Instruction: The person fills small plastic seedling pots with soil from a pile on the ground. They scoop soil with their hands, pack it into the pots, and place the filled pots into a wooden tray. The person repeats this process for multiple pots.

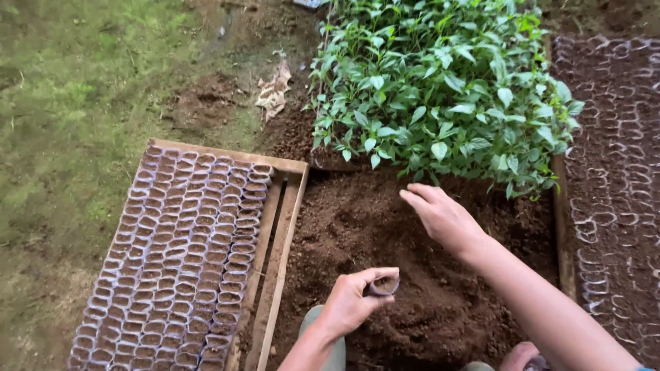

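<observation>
The left hand grips a small plastic pot between thumb and fingers, mouth tilted toward the soil heap. The pot sits just above the heap, near its front edge, and appears partly filled. The right hand holds nothing; its fingers are together, slightly curled, hovering low over the far side of the heap.

Procedure, judged from this position:
1. Keep the pot mouth open with the thumb; a pinched rim likely blocks the soil.
2. Scoop loose soil with the free hand and bring it to the mouth, not the reverse.
3. Fill level, avoid clods, and press lightly.

To the left, a wooden tray holds rows of filled pots; its right-hand strip shows bare slats, so free space lies there. Beyond the heap stands a dense block of seedlings; keep the scooping hand short of their stems. More pot rows lie on the right.
</observation>
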